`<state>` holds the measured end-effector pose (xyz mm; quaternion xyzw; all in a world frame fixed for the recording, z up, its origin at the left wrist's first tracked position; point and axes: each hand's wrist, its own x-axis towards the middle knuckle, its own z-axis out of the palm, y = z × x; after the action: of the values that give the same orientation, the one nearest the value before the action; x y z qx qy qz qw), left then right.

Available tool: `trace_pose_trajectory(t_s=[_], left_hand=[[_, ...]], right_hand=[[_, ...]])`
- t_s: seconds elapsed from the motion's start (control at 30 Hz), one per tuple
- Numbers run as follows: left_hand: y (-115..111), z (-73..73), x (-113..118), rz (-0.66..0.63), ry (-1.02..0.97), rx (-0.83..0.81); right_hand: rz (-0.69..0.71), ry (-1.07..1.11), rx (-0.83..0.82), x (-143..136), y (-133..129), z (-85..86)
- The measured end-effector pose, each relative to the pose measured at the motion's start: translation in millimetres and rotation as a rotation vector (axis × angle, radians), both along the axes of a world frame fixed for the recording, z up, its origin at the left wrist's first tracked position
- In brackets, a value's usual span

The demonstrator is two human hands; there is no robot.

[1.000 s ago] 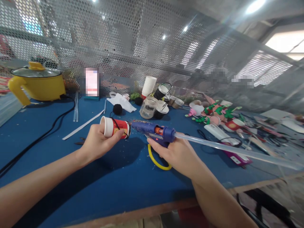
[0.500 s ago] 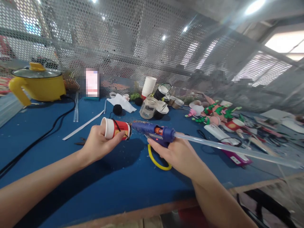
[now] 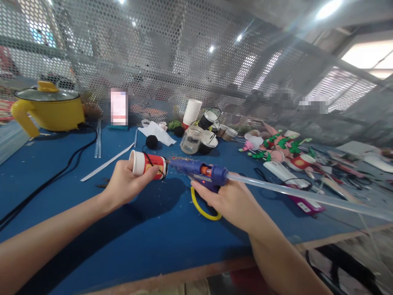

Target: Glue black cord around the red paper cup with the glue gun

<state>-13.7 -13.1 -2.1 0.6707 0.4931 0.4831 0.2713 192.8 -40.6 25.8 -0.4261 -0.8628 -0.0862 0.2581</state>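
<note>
Tipped on its side, a red and white paper cup [image 3: 139,164] is gripped by my left hand [image 3: 124,182]; its open mouth faces left. Black yarn [image 3: 148,158] crosses the cup and goes round its base end, running up to a black yarn ball [image 3: 151,141] on the table. My right hand [image 3: 229,200] is closed round a blue hot glue gun [image 3: 196,170] with a small lit red light. The gun's nozzle is at the cup's base edge; whether it touches, I cannot tell. A long clear glue stick [image 3: 294,192] sticks out of the gun's back.
The blue table [image 3: 172,246] holds a yellow electric pot [image 3: 58,112], a phone [image 3: 119,107], a glass jar [image 3: 192,141], stacked paper cups [image 3: 193,112], white strips and green-and-pink craft pieces [image 3: 282,147]. Scissor-like handles [image 3: 205,213] in yellow lie below the gun. Perforated metal sheeting [image 3: 172,61] stands behind.
My left hand and the cup have shifted slightly left and up, the cup turning a little. The glue gun stays almost where it was, its nozzle still at the base edge.
</note>
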Motion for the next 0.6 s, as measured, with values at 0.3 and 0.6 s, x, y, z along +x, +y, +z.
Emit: trace_pose_trajectory(t_s=[0.3, 0.6], left_hand=[[1.5, -0.6, 0.1, 0.022, -0.033, -0.047], [2.6, 1.2, -0.4, 0.055, -0.017, -0.035]], right_hand=[[0.015, -0.030, 0.003, -0.5, -1.9, 2.9], [-0.001, 0.137, -0.103, -1.2, -5.2, 0.9]])
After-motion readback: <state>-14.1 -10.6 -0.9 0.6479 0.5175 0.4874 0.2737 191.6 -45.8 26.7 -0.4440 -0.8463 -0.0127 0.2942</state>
